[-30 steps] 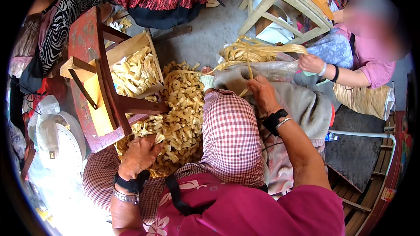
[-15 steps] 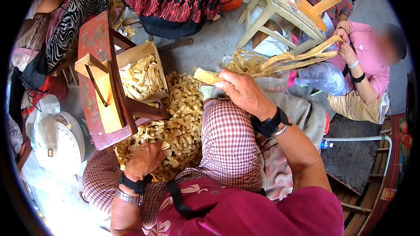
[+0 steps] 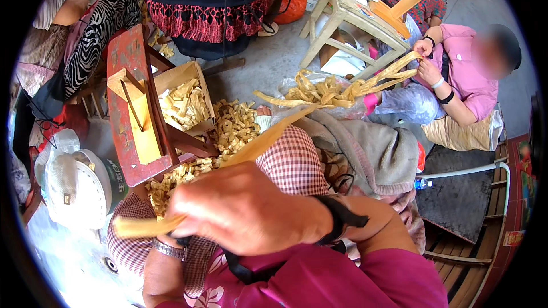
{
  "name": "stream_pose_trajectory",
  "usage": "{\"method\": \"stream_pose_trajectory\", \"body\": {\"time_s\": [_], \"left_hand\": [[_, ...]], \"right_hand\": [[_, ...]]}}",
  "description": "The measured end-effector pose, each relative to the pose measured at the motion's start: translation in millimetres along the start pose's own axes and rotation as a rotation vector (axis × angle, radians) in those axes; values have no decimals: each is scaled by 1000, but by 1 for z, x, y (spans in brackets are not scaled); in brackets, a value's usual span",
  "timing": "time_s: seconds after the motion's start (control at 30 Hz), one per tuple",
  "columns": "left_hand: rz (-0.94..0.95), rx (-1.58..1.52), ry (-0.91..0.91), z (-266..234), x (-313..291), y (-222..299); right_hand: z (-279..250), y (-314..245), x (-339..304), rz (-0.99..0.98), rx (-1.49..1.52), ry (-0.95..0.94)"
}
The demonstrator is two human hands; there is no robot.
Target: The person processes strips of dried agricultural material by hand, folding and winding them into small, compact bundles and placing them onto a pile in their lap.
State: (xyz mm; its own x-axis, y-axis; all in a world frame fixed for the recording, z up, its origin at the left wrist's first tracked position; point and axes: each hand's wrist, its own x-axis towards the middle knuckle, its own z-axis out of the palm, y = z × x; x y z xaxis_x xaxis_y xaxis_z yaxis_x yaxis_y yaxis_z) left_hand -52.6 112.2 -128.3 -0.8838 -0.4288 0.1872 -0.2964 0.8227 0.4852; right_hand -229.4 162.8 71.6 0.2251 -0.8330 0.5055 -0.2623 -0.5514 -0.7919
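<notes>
My right hand (image 3: 251, 208) is raised close before me, closed around a long, flat, yellowish strip (image 3: 268, 144). One end of the strip juts out to the left of the fist, and the longer part runs away toward the upper right. Behind this fist my left hand is nearly all hidden; its wrist with a metal watch (image 3: 170, 249) shows below, and its fingers cannot be made out. Short yellowish pieces (image 3: 235, 125), many looking knotted, lie heaped on the floor beyond my hands and between my checked trouser legs (image 3: 294, 154).
A red wooden bench (image 3: 134, 60) at left bears a wooden stand with a thin rod. Behind it a cardboard box (image 3: 201, 74) holds more pieces. A white bucket (image 3: 94, 188) stands far left. At right a co-worker (image 3: 462, 74) holds long strips (image 3: 394, 72) near a wooden stool (image 3: 342, 20).
My right hand has come from beyond my knee back toward my body and to the left, bringing the strip with it. My left hand has become hidden behind it.
</notes>
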Motion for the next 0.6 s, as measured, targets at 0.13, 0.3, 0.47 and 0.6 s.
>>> {"method": "stream_pose_trajectory", "body": {"time_s": [0.13,0.3,0.47,0.6], "left_hand": [[-350,-407,-200,-49,8,31],[-675,-1205,-251,-91,3,63],[-548,-2002,-125,-77,-3,86],[-297,-1916,245,-99,-5,106]], "right_hand": [[38,-20,13,-97,101,18],[78,-32,-5,-144,280,-116],[91,-36,-21,-156,327,-190],[111,-56,-29,-257,512,-130]]}}
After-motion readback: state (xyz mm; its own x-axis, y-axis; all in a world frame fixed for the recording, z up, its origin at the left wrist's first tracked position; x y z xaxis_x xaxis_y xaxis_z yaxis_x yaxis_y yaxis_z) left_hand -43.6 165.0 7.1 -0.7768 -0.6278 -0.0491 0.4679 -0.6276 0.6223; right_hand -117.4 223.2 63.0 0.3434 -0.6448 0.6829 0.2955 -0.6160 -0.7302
